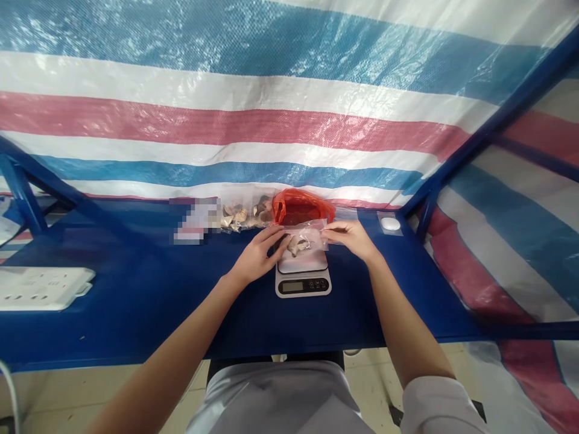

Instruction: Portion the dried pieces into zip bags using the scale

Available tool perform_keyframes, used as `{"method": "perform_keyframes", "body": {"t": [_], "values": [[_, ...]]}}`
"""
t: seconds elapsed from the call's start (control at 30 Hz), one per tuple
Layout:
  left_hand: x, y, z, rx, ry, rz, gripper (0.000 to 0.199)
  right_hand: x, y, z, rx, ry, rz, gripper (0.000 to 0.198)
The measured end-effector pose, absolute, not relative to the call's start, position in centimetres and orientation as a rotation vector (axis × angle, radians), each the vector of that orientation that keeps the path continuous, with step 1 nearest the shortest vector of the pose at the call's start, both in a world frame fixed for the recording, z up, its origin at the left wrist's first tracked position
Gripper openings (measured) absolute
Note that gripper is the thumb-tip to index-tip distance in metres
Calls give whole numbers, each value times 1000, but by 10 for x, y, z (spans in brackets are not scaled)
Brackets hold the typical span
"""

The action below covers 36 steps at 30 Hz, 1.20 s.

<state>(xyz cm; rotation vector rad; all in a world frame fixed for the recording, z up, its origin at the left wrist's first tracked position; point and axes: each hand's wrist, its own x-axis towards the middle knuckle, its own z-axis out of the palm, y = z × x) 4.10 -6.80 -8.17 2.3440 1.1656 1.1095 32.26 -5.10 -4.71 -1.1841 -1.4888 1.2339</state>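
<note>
From the head view, one scale (303, 286) sits on the blue surface (149, 289). Upon it is one clear bag (304, 243) of pale pieces. The right hand (326, 231) pinches its right edge; the left hand (286, 235) touches its left side, fingers curved, whether gripping I cannot tell. Beyond the scale is one red bag (303, 206); far left of it, one power strip (45, 289); to its right, one white round object (390, 224).

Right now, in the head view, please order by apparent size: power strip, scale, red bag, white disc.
1. Power strip and scale: too alike to rank; frame cuts the first.
2. Red bag
3. White disc
</note>
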Motion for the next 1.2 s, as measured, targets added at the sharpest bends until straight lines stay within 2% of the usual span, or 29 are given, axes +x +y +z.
{"method": "perform_keyframes", "body": {"t": [0.27, 0.5, 0.6, 0.7, 0.87, 1.0, 1.2], "values": [[38, -61, -92, 2444, 1173, 917, 49, 339, -52, -73, -1269, -1369, 1221, 40], [39, -57, -91, 2450, 1211, 873, 48, 348, -47, -78, -1283, -1448, 1152, 41], [34, -59, -90, 2445, 1261, 959, 46, 356, -51, -78, -1345, -1545, 925, 37], [24, -63, -92, 2471, 1326, 1029, 45, 363, -60, -81, -1525, -1780, 527, 26], [8, -70, -104, 2580, 1497, 846, 49, 366, -77, -99, -1605, -2210, 70, 27], [6, -77, -109, 2618, 1633, 600, 56, 365, -83, -116, -1648, -2280, -42, 40], [12, -83, -103, 2580, 1763, 352, 59, 365, -83, -121, -1715, -2289, 28, 47]]}}
